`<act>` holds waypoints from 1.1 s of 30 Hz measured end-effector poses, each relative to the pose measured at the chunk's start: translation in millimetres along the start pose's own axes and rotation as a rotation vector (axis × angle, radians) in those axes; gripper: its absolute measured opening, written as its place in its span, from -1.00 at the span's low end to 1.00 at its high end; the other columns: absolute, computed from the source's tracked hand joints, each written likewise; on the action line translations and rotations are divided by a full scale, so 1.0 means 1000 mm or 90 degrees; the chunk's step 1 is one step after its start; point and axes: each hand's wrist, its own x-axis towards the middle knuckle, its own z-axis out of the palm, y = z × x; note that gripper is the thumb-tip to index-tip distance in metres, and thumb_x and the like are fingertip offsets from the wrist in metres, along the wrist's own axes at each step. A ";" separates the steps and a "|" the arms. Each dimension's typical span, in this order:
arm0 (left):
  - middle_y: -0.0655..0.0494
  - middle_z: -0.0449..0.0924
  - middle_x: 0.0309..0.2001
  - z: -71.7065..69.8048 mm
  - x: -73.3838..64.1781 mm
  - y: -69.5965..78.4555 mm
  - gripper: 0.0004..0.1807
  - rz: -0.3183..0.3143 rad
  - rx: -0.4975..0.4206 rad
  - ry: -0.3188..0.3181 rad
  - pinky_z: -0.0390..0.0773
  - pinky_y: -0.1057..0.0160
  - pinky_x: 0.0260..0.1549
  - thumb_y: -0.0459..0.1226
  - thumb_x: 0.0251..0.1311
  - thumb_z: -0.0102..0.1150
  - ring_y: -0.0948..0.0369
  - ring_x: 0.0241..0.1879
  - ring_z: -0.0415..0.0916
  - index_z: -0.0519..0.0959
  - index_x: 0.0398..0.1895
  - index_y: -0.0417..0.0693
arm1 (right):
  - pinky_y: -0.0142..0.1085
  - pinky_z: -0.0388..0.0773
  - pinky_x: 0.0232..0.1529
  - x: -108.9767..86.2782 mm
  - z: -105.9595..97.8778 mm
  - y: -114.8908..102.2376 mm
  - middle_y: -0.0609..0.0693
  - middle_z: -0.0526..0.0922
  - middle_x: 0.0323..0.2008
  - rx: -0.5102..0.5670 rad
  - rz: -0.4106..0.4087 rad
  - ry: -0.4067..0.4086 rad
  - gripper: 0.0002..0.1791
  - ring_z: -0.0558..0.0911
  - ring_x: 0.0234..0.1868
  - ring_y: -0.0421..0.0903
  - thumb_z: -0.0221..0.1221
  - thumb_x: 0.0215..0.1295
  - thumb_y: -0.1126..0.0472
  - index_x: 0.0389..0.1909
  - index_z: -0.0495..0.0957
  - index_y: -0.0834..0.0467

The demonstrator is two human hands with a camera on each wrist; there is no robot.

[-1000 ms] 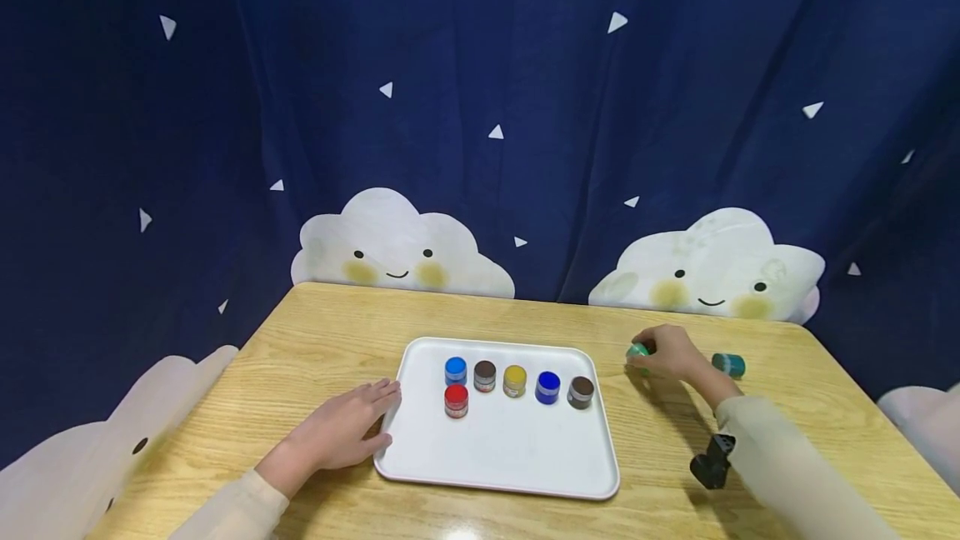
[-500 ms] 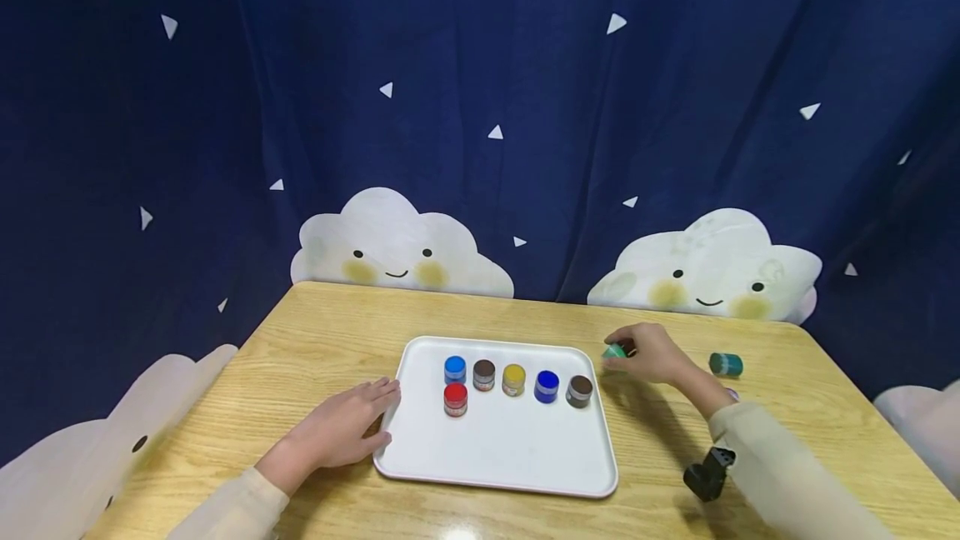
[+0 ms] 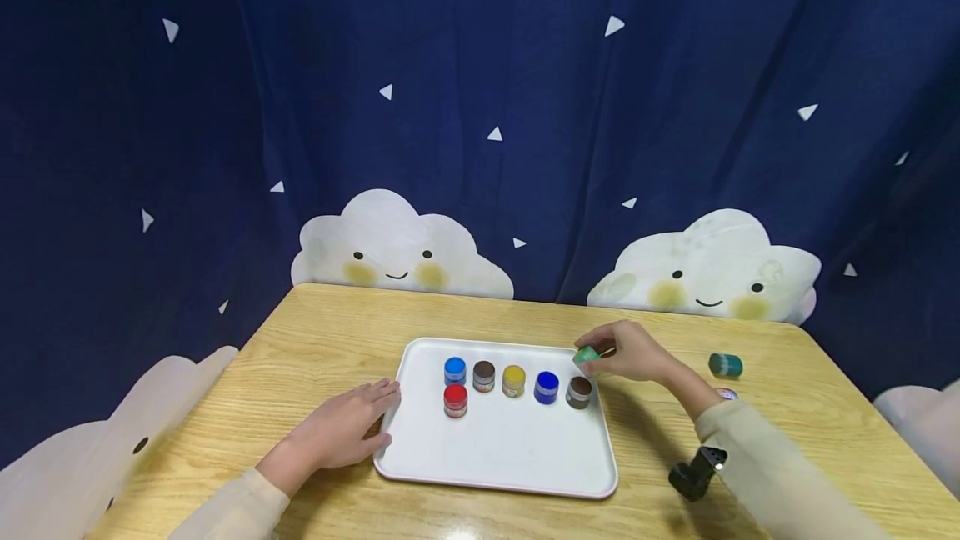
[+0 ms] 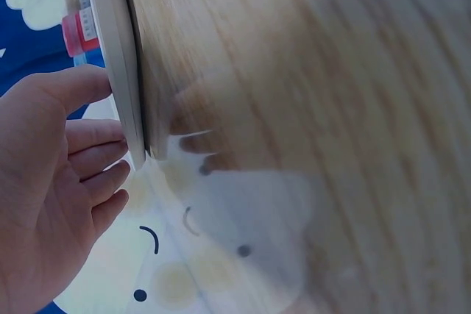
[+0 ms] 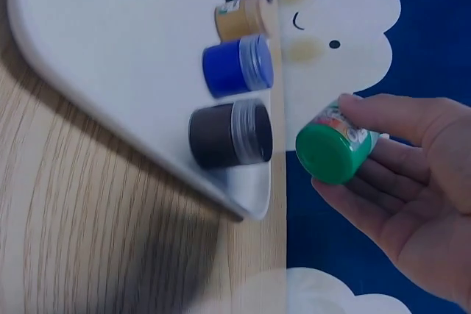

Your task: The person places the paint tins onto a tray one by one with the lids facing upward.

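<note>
My right hand [image 3: 630, 351] pinches a small green paint jar [image 5: 336, 145] between thumb and fingers, held in the air by the tray's far right corner. Against the left rim of the white tray [image 3: 517, 448] rests my left hand [image 3: 337, 427], its fingers straight and touching the edge. On the tray a row of paint jars stands upright: light blue [image 3: 454, 370], brown [image 3: 483, 376], yellow [image 3: 513, 380], dark blue [image 3: 546, 387] and dark brown [image 5: 228, 134]. A red paint jar [image 3: 455, 400] stands in front of the light blue one.
Right of the tray, a teal jar [image 3: 725, 365] lies on its side on the wooden table [image 3: 337, 323]. Another jar [image 3: 726, 394] is partly hidden behind the right forearm. A black device [image 3: 693, 473] is fixed at the right wrist. A dark blue curtain [image 3: 555, 107] hangs behind.
My right hand has carried the green paint jar leftward, from the table right of the tray to the tray's far right corner. The left hand has stayed in place.
</note>
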 end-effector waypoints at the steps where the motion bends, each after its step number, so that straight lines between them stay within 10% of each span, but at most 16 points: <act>1: -0.20 0.41 0.31 0.000 0.000 0.000 -0.36 0.001 0.001 0.000 0.40 -0.08 0.31 -0.13 0.19 0.19 -0.10 0.34 0.35 0.40 0.28 -0.30 | -0.33 0.71 -0.16 0.001 0.001 -0.001 0.23 0.73 -0.17 0.019 0.002 -0.010 -0.59 0.72 -0.22 -0.11 0.38 0.05 0.26 -0.08 0.63 0.38; 15: -0.19 0.42 0.31 0.001 0.000 0.000 -0.37 0.004 -0.002 0.007 0.41 -0.09 0.29 -0.14 0.18 0.20 -0.11 0.32 0.37 0.41 0.27 -0.30 | -0.47 0.61 0.00 0.016 0.024 -0.016 0.17 0.68 0.02 0.176 0.008 -0.150 -0.47 0.66 0.05 -0.09 0.37 0.04 0.18 0.06 0.58 0.30; 33: -0.19 0.40 0.32 0.000 -0.001 0.001 -0.36 -0.002 -0.004 0.002 0.40 -0.09 0.30 -0.13 0.18 0.20 -0.11 0.33 0.35 0.40 0.28 -0.29 | -0.42 0.69 -0.10 0.042 0.077 -0.045 0.30 0.69 -0.05 0.268 -0.040 -0.221 -0.54 0.69 -0.17 -0.29 0.38 -0.01 0.40 -0.02 0.59 0.41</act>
